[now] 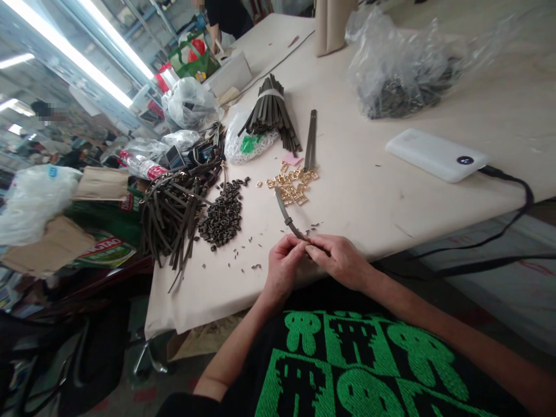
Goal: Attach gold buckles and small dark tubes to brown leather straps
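My left hand (282,269) and my right hand (339,260) meet at the table's near edge, both pinching a narrow dark strap (284,215). Its free end curves away toward a scatter of gold metal buckles (293,184). Left of my hands lies a heap of small dark loops (223,217), with tiny bits strewn nearby. Beyond that heap is a tangled pile of dark straps (171,217). A tied bundle of straps (271,110) rests on a plastic bag farther off. The strap's held end is hidden by my fingers.
The cream-covered table (373,214) carries a white power bank (436,155) with a black cable and a clear bag of dark parts (402,72). Bags and cardboard crowd the left side. A person (228,17) stands at the far end.
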Demonstrator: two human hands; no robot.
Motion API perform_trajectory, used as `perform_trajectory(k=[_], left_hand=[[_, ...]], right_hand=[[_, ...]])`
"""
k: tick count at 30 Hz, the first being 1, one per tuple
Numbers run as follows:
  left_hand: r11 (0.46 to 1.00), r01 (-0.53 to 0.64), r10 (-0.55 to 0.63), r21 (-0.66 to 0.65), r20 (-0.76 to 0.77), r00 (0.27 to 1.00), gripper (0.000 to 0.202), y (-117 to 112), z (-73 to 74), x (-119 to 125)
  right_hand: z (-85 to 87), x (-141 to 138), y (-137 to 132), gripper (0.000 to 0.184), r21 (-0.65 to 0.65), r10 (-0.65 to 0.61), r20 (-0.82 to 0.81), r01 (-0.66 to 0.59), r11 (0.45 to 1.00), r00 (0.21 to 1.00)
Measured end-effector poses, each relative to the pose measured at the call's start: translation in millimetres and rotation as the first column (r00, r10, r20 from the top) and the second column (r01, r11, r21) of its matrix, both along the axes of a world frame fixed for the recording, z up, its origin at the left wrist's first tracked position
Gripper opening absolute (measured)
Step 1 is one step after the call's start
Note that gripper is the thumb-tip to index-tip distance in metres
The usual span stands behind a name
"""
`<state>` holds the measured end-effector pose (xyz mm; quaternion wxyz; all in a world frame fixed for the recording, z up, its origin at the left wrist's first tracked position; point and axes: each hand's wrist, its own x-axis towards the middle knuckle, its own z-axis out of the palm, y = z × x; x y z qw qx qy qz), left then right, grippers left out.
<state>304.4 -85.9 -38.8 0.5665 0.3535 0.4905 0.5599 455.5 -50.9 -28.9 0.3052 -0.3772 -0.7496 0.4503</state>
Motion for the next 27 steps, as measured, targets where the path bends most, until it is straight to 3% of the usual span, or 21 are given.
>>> perform_trajectory(k=[8,13,16,19,23,27], left_hand=[[0.997,-0.036,0.036,-0.066,0.007,0.999,0.022,5.2,1.9,3.6],[1.0,-0.018,0.02,0.022,-0.076,0.997,0.017,2.5,-2.4,2.0],[0.995,-0.057,0.071,0.08,-0.182,0.981,0.018,1.0,-6.4,2.3],[0.993,-0.046,0.071,0.105,-0.249,0.966,0.018,1.7,-9.4,2.2],[0.996,0.019,0.005,0.093,-0.252,0.968,0.015,4.0,-9.0,-1.8],[0.98,0.12,-0.055,0.16,-0.36,0.931,0.01,6.1,-6.5,-6.9]], right_hand=[[3.1,-4.6,-0.7,0.026,0.0,-0.06,0.011,0.06,0.998,0.998],[4.5,-8.3,-1.1,0.028,-0.009,-0.063,0.081,0.064,0.998,0.995],[1.5,-10.3,-1.9,0.029,0.038,-0.081,0.122,0.077,0.996,0.989],[-2.9,-9.8,-2.0,0.021,0.063,-0.121,0.133,0.114,0.992,0.984],[-5.2,-5.6,-1.7,0.016,-0.093,-0.089,0.029,0.092,0.991,0.996],[-5.1,-0.7,-0.7,0.017,-0.193,-0.04,-0.098,0.02,0.981,0.994]])
